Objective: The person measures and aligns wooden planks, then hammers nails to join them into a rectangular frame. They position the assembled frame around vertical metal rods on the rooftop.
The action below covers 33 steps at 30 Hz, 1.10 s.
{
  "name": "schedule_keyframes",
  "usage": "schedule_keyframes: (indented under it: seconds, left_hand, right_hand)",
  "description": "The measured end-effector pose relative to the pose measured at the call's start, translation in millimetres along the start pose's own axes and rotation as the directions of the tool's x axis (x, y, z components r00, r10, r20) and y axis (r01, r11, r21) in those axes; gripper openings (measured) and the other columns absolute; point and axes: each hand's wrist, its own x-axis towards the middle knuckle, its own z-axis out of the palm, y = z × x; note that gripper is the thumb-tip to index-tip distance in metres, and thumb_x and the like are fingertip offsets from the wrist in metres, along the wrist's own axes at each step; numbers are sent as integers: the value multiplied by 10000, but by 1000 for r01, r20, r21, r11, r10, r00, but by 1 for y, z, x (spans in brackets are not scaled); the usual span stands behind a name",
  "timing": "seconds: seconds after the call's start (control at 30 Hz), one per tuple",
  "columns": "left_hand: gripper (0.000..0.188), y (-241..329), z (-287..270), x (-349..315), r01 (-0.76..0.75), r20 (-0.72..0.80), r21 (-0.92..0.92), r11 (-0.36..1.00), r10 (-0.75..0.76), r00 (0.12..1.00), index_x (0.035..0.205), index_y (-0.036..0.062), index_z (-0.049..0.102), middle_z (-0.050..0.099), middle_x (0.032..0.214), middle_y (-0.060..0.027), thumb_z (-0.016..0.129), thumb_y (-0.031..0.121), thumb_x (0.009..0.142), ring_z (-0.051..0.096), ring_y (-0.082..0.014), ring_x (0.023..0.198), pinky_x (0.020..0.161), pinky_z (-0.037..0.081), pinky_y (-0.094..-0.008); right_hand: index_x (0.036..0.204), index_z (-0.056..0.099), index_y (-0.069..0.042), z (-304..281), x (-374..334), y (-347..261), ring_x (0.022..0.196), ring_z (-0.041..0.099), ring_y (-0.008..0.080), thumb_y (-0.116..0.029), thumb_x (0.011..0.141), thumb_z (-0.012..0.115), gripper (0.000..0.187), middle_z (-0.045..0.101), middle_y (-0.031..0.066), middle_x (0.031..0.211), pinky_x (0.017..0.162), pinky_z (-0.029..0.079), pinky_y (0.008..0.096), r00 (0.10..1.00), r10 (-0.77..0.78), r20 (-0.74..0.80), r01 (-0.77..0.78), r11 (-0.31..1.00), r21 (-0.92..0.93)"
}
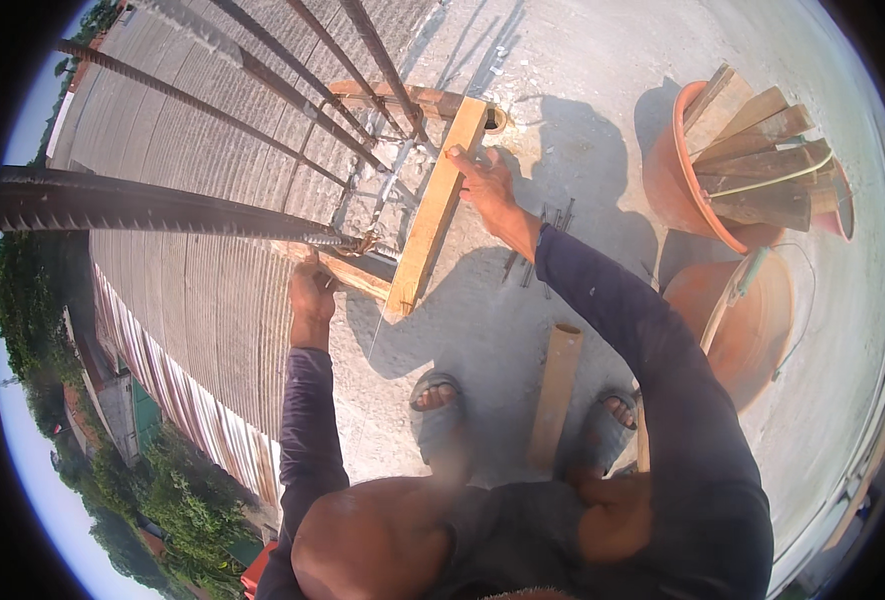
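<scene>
A light wooden plank lies at a slant in front of several upright steel reinforcing bars. My right hand is closed on the plank's upper half, the thumb lying along its face. At the plank's near end a shorter wooden board meets it at an angle. Held in my left hand is that board's left part, with the fingers partly hidden behind it. A darker board crosses at the far side, so the boards surround the feet of the bars.
Several thin metal rods lie on the concrete beside my right forearm. An orange bucket full of wood offcuts stands at right, with another orange bucket nearer. Between my sandalled feet lies a loose board. Corrugated roofing slopes away at left.
</scene>
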Motion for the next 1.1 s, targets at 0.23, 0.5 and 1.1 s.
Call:
schedule_keyframes:
  seconds: [0.23,0.5,1.1]
  left_hand:
    - [447,-2,7,-10,-51,9,43,998,51,999,1404,19,511,638,1223,-102,669,226,1041,642,-256,1088,912,502,-454]
    - [661,10,30,-32,-30,-57,27,999,32,998,1559,6,360,654,1231,-105,700,174,1018,658,-253,1052,896,506,-448]
    - [498,49,13,-36,-34,100,426,904,-10,995,1279,-45,663,719,1145,-221,721,334,960,729,-335,935,853,600,-446]
  right_hand:
    - [1664,-28,75,-10,-7,2,1188,706,368,-271,904,892,1242,667,242,1386,1011,557,480,998,5,63,-18,980,199]
    - [1671,15,61,-19,-9,6,1197,699,375,-217,928,865,1163,643,242,1416,987,577,484,998,-5,58,-4,987,162]
    - [1503,392,-4,7,-13,-25,1115,701,326,-323,946,825,774,673,192,1310,852,616,500,992,124,-13,-125,989,-75]
